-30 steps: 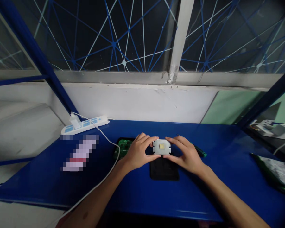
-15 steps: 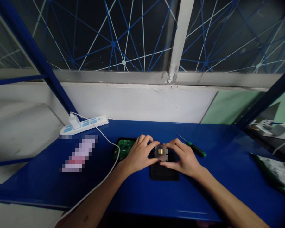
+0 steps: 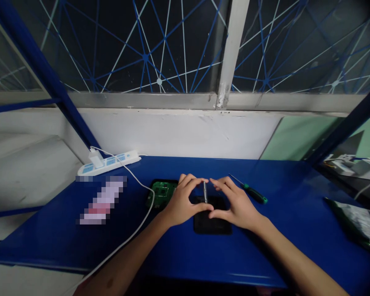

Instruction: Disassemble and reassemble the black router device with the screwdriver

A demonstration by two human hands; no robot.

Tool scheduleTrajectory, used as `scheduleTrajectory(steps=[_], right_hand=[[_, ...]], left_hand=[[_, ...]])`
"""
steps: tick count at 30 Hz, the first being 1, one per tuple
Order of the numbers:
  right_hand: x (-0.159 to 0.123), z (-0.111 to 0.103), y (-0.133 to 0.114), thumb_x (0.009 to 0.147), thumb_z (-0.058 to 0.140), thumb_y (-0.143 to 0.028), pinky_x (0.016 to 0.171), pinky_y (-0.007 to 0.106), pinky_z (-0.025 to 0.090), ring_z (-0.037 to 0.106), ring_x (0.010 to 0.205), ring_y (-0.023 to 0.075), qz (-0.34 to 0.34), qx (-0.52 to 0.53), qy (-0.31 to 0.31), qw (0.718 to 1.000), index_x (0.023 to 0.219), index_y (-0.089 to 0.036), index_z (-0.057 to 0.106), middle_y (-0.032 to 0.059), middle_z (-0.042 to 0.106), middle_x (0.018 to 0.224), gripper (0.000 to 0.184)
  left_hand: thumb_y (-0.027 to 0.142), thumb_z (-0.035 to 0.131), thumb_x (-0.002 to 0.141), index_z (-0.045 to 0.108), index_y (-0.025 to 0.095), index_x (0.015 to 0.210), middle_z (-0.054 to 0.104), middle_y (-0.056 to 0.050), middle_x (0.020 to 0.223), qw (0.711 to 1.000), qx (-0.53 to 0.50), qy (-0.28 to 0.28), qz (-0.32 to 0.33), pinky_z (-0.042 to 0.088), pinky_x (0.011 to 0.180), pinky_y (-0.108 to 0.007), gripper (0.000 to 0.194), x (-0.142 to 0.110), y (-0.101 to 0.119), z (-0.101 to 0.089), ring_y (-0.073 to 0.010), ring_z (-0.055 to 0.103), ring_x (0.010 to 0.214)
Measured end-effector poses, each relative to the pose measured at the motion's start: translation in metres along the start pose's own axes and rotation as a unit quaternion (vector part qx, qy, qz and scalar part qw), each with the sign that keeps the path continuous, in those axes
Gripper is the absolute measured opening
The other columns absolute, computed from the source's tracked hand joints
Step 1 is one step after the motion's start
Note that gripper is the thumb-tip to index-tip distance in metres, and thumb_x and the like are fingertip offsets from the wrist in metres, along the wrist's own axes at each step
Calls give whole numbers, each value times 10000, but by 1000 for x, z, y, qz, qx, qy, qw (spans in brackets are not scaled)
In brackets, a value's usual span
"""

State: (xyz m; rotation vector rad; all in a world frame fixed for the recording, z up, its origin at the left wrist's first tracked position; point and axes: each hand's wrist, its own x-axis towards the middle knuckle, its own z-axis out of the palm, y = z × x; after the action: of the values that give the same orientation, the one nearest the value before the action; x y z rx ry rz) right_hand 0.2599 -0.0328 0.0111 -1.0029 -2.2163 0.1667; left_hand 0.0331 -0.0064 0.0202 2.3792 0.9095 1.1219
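Edge hold, light but firm, fingertips off the flat faces, likely serves best as the metal plate [image 3: 205, 193] stands approx. edge-on above the black cover [image 3: 212, 227] on the blue surface [image 3: 179, 255]. L. hand [image 3: 182, 201] has its grip clamped on the plate, thumb low, index high; R. hand [image 3: 240, 204], thumb & fingers apart, hovers just beside.

Metal plate [image 3: 205, 192] seen edge-on in my left grip [image 3: 181, 200], its broad faces hidden; contact with my right grip [image 3: 238, 204] too fine to tell. My left grip conceals the lower right of the circuit board [image 3: 162, 188]; both grips cover parts of the black case [image 3: 212, 227]. Pixelation obscures the pinkish item [image 3: 104, 201]. The right edge cuts off the bag [image 3: 357, 220], its print blurred; the lower edge crops my forearms [image 3: 128, 255] and the white cable [image 3: 153, 197].
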Motion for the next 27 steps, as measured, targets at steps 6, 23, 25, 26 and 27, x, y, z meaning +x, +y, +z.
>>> scheduleTrajectory(steps=[6, 23, 25, 26, 27], right_hand=[[1, 4, -3, 867, 707, -523, 847, 439, 595, 642, 1017, 260, 9, 34, -24, 999, 1450, -287, 408, 101, 577, 1164, 696], [0, 1, 8, 904, 686, -382, 886, 443, 590, 647, 1062, 269, 43, -11, -18, 999, 1363, -261, 486, 95, 583, 1157, 515], [0, 1, 9, 906, 684, -385, 888, 449, 589, 645, 1054, 267, 48, -11, -20, 999, 1374, -267, 484, 94, 580, 1153, 522], [0, 1, 9, 908, 681, -384, 886, 451, 590, 645, 1048, 267, 50, -12, -22, 998, 1378, -267, 484, 94, 578, 1152, 522], [-1, 1, 10, 911, 676, -381, 882, 451, 590, 644, 1043, 266, 51, -12, -24, 998, 1382, -264, 485, 96, 578, 1150, 522]], left_hand=[[731, 742, 721, 621, 236, 1222, 608, -58, 1021, 999, -34, -2, 9, 451, 869, -400, 715, 0, -1, 2, -257, 517, 950], [476, 853, 772, 582, 259, 1266, 613, -53, 1065, 995, 76, -29, 50, 474, 860, -401, 604, 1, -12, -7, -267, 512, 990], [458, 846, 785, 571, 257, 1265, 612, -55, 1094, 992, 109, -33, 58, 470, 879, -418, 588, 0, -15, -7, -272, 510, 1005], [449, 844, 789, 566, 252, 1262, 612, -56, 1105, 990, 122, -34, 60, 468, 886, -425, 583, -1, -16, -7, -274, 510, 1009], [439, 844, 789, 562, 245, 1256, 613, -56, 1109, 989, 131, -36, 61, 466, 889, -427, 579, -2, -17, -7, -274, 511, 1010]])
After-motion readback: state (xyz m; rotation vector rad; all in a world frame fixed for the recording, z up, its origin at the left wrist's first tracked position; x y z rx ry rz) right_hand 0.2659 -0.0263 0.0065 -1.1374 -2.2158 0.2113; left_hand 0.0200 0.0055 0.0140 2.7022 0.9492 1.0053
